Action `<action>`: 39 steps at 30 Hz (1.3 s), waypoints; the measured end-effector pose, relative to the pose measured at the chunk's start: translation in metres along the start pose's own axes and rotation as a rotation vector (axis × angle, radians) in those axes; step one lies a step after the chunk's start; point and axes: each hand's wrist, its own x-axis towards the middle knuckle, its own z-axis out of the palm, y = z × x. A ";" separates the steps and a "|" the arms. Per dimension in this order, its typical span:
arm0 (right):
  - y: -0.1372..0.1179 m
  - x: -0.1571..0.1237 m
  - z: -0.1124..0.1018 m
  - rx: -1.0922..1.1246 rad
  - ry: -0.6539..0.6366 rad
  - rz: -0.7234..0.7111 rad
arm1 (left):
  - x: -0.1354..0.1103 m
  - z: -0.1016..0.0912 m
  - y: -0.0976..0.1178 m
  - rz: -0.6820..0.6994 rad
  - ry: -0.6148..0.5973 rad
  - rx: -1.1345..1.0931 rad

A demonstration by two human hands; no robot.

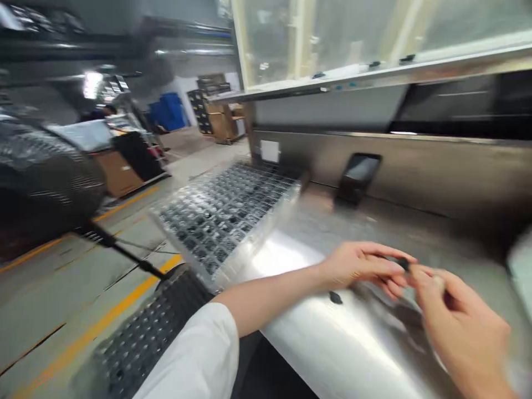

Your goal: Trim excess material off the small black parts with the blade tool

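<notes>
Right hand (pixel 461 316) nearest, fingers curled; blurred, can't tell if gripping. Left hand (pixel 361 267), forearm outstretched, thumb and finger clamped on small dark piece (pixel 404 264) above table (pixel 366 343). Best: light pinch, wrists steady, fingertips close. Farther: clear gridded tray (pixel 254 248), phone-like device (pixel 361 170).

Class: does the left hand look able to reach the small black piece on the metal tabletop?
Likely yes: the black piece lies uncovered near the left hand, though its fingers hold something dark.
</notes>
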 end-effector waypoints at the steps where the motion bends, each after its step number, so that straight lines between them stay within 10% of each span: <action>1: -0.005 0.000 -0.002 0.060 0.003 -0.040 | -0.004 0.004 0.003 0.031 0.003 0.009; 39: -0.013 -0.012 -0.001 0.152 -0.199 -0.140 | -0.015 0.021 0.022 0.124 0.105 0.196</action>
